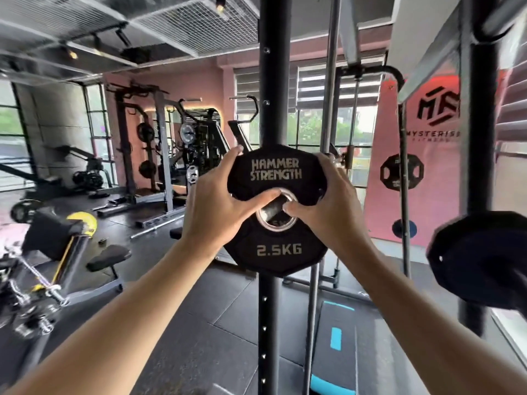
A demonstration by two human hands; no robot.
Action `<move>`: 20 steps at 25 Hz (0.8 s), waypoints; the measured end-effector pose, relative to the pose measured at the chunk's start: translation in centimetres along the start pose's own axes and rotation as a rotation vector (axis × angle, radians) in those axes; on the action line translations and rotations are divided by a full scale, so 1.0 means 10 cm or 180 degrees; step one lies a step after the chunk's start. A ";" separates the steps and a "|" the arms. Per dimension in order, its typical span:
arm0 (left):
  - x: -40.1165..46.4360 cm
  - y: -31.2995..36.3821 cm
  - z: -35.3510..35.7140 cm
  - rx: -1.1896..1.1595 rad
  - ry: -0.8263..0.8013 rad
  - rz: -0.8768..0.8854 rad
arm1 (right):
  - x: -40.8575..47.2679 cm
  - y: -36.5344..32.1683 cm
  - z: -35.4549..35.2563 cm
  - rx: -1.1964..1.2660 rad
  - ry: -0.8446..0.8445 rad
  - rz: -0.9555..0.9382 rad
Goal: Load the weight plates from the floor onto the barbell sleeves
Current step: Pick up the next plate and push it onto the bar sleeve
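- We see both forearms reaching forward and up, the two hands raised at chest height on either side of one plate.
- The left hand grips the plate's left edge, fingers curled over the upper rim and thumb pressed beside the centre hole.
- The right hand grips the right edge likewise, its thumb tip at the hole's rim, close to the left thumb.
- Between the hands is the black rubber many-sided weight plate lettered "HAMMER STRENGTH" and "2.5KG", held upright and facing us, with a steel-ringed hole.
- Through that hole shows the end of a grey metal barbell sleeve; we cannot tell how far the plate sits on it.
- Directly behind the hands stands a black perforated steel rack upright.
- To the right of the right hand, a blurred black plate hangs near a second upright.
- Below the forearms lies dark rubber gym flooring; left of the left hand stand benches and racks.
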State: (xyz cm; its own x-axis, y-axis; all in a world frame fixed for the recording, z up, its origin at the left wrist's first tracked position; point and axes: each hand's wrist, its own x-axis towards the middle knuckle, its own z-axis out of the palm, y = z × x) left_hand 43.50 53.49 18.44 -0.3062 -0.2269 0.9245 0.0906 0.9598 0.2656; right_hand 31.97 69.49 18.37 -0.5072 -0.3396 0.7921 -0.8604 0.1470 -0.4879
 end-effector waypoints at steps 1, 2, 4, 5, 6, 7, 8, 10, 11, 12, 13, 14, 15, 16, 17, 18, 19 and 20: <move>-0.02 -0.17 -0.02 0.0034 -0.0043 -0.0019 | 0.00 -0.02 0.14 0.0003 -0.0058 0.0017; -0.04 -0.33 -0.02 0.0066 -0.0098 -0.0036 | 0.00 -0.03 0.26 0.0003 -0.0109 0.0060; -0.04 -0.64 0.01 0.0036 -0.0252 -0.0073 | -0.02 -0.04 0.50 -0.0034 -0.0179 0.0197; -0.05 -0.77 0.04 -0.0017 -0.0302 -0.0091 | -0.03 -0.04 0.59 -0.0051 -0.0205 0.0268; -0.07 -0.92 0.09 -0.0072 -0.0330 -0.0110 | -0.05 -0.03 0.69 -0.0065 -0.0212 0.0328; -0.09 -1.04 0.13 -0.0127 -0.0346 -0.0124 | -0.06 -0.01 0.77 -0.0076 -0.0205 0.0380; -0.10 -1.16 0.21 -0.0198 -0.0372 -0.0145 | -0.07 0.02 0.85 -0.0089 -0.0202 0.0434; -0.13 -1.33 0.36 -0.0329 -0.0423 -0.0177 | -0.10 0.08 0.93 -0.0082 -0.0219 0.0533; -0.14 -1.38 0.43 -0.0389 -0.0436 -0.0169 | -0.12 0.11 0.96 -0.0080 -0.0205 0.0555; -0.15 -1.43 0.48 -0.0466 -0.0428 -0.0144 | -0.13 0.12 0.97 -0.0098 -0.0183 0.0551; -0.14 -1.46 0.54 -0.0576 -0.0420 -0.0108 | -0.14 0.14 0.98 -0.0148 -0.0143 0.0534; -0.14 -1.48 0.58 -0.0675 -0.0398 -0.0082 | -0.14 0.17 0.98 -0.0232 -0.0102 0.0491; -0.13 -1.50 0.61 -0.0734 -0.0384 -0.0070 | -0.13 0.19 0.99 -0.0328 -0.0082 0.0435; -0.11 -1.51 0.65 -0.0751 -0.0414 -0.0077 | -0.10 0.23 1.01 -0.0429 -0.0077 0.0402; -0.08 -1.52 0.70 -0.0739 -0.0495 -0.0080 | -0.05 0.28 1.04 -0.0521 -0.0111 0.0406; -0.03 -1.53 0.76 -0.0739 -0.0624 -0.0048 | 0.01 0.35 1.07 -0.0635 -0.0167 0.0447; 0.03 -1.55 0.82 -0.0744 -0.0789 0.0024 | 0.06 0.43 1.11 -0.0790 -0.0199 0.0468; 0.11 -1.58 0.90 -0.0699 -0.0983 0.0124 | 0.12 0.52 1.15 -0.0997 -0.0207 0.0468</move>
State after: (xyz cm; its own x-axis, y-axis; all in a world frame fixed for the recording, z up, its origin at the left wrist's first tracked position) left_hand 33.19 39.55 12.78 -0.5667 -0.0984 0.8181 0.2985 0.9009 0.3151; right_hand 27.49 59.14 12.55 -0.6313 -0.3505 0.6918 -0.7568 0.4732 -0.4509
